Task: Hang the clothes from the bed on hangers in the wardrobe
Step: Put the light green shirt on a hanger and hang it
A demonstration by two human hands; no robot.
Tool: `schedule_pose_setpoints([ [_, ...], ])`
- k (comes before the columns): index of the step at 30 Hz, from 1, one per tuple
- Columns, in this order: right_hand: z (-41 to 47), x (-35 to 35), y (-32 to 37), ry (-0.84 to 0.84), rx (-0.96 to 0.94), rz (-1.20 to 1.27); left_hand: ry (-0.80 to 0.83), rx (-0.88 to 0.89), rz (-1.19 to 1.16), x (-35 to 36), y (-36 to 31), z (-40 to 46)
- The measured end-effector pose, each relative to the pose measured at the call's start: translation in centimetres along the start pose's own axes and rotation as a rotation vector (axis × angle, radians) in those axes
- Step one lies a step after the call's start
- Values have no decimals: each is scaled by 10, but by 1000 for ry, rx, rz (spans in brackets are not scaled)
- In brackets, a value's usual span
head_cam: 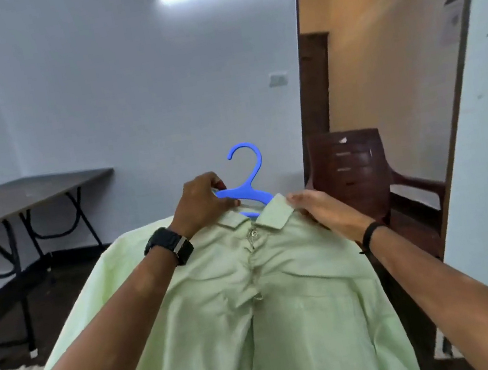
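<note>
My left hand grips the blue hanger inside the green shirt. My right hand pinches the collar, fingers curled on the cloth.

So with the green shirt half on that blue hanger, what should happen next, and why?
Probably ease the right hand side of the pale green button-up shirt collar over the blue plastic hanger, while the left hand steadies it; its arm is bare there.
</note>
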State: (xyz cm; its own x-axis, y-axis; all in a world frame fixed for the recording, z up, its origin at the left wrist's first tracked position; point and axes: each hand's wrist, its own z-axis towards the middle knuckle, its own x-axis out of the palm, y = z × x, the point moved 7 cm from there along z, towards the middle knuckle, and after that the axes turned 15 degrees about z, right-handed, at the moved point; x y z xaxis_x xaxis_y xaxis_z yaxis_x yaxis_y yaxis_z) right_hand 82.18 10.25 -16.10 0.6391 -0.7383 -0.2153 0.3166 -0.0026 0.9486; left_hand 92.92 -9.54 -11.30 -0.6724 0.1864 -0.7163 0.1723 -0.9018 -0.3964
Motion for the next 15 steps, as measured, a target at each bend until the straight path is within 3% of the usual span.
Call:
schedule_pose_setpoints([
  [8,-14,-43,157,25,-197,-79,-126,211,5,-133,-113,48],
  [15,-36,-83,305,-304,-560,-113,-342,368,-54,-241,-191,71],
])
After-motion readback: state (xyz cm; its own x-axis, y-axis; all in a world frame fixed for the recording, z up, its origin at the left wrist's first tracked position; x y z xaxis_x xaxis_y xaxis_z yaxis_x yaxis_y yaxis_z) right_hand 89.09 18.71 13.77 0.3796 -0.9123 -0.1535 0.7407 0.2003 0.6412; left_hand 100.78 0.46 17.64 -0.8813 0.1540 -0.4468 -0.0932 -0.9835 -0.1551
